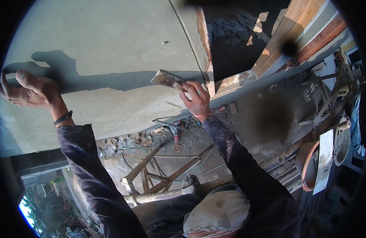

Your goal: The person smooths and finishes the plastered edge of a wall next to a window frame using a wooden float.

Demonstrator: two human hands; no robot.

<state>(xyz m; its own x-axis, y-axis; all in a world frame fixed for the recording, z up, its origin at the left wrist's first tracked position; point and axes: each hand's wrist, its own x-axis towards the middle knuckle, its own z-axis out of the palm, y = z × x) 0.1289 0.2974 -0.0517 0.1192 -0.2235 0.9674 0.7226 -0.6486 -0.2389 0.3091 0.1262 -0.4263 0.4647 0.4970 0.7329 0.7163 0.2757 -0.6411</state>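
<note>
My right hand [196, 99] grips a flat brush [167, 79] by its short handle. The brush's broad end points left, over the grey plastered wall [123, 35] near its corner edge. Whether the brush touches the plaster, I cannot tell. Far to the left, my left hand [34, 89] is raised at the wall with its fingers apart and nothing in it. It wears a dark band [64, 118] at the wrist. Shadows of my arm and hand fall across the plaster.
Right of the wall's edge is a dark opening with a wooden frame [288, 33]. Below stand a wooden trestle [145, 178] and rubble [145, 139]. At lower right, a brown bucket [305, 166] and a whitish board [324, 162] are beside wooden poles [284, 172].
</note>
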